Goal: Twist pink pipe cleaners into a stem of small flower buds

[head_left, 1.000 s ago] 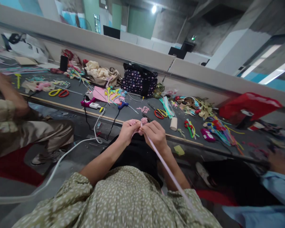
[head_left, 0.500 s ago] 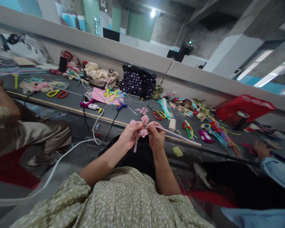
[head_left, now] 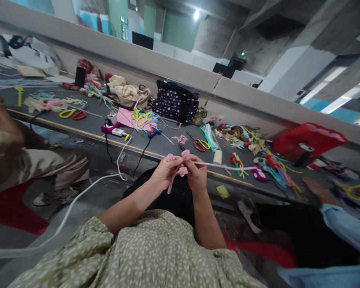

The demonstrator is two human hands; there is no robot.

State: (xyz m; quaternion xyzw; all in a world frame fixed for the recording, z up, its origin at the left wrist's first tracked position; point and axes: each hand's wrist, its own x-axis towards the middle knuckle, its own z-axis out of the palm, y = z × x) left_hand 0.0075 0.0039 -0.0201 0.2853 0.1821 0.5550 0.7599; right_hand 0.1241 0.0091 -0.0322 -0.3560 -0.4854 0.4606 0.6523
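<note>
Our left hand (head_left: 165, 172) and right hand (head_left: 198, 176) both pinch 1 pink flower (head_left: 181, 162) w/ a long stem (no readable labels); 2 scissors (head_left: 199, 145) on surface (head_left: 168, 146).

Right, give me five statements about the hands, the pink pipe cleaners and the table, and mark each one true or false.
1. Both hands, left hand and right hand, hold the pink pipe cleaner piece. True.
2. A long pink pipe cleaner runs out from the right hand towards the person's right. True.
3. The dark polka-dot bag lies on the floor. False: it sits on the table, against the wall.
4. The scissors with red and yellow handles are in the left hand. False: they lie on the table beyond the hands.
5. The red container stands at the far left. False: it is at the right.
</note>
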